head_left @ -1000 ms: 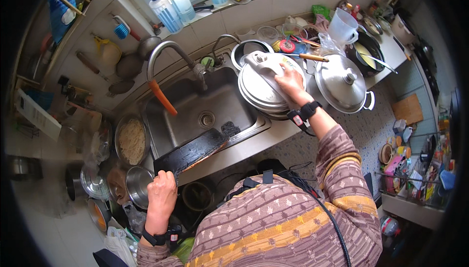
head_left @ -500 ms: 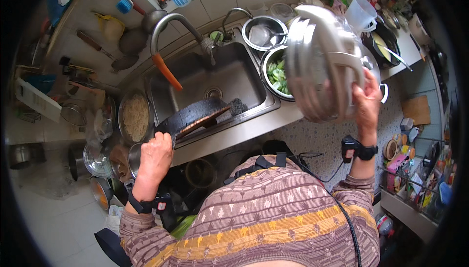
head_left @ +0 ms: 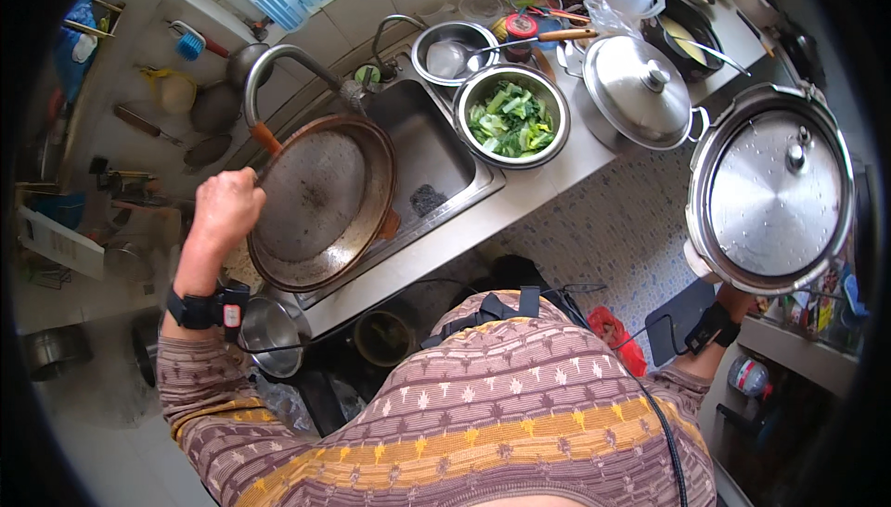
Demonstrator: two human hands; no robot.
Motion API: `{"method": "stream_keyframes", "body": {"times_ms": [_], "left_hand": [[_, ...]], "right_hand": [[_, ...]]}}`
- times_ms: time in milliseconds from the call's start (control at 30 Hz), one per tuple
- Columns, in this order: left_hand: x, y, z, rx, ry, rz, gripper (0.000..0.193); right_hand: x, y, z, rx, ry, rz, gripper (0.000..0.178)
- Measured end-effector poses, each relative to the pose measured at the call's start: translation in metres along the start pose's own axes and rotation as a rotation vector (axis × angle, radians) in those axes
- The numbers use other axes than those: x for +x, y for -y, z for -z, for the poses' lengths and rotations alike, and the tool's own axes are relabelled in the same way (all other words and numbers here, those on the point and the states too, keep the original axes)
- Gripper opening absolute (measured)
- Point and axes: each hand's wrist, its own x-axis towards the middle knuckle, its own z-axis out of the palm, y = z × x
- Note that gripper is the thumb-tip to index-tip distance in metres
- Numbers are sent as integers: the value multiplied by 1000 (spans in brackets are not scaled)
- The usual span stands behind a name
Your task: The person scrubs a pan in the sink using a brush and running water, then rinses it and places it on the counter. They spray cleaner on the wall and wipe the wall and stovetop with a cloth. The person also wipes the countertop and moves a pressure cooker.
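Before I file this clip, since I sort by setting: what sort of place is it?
A kitchen, probably a home one: a stainless-steel sink with a faucet, leafy greens in a pot, and a frying pan in the person's left hand.

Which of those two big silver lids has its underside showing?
The hand-held lid at the far right, its droplet-speckled inside facing the camera. The other lid, on the pot beside the greens, shows its top and knob.
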Motion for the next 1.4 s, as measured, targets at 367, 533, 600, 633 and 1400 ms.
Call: {"method": "stream_keyframes", "body": {"times_ms": [367,533,600,633,1400], "left_hand": [[-5,40,-19,-1078,254,414,20],[-60,40,-20,-1433,294,605,20],[-86,28,-16,-1505,201,590,20],[-97,19,-11,-1541,128,593,21],[-12,-423,199,-2260,100,556,25]], "right_hand": [[-137,-86,70,479,184,-727,50],[-131,-103,48,480,179,-732,49],[-128,-111,33,492,180,-723,49],[-128,-119,24,496,178,-722,49],[-160,-339,-224,804,45,-1005,50]]}}
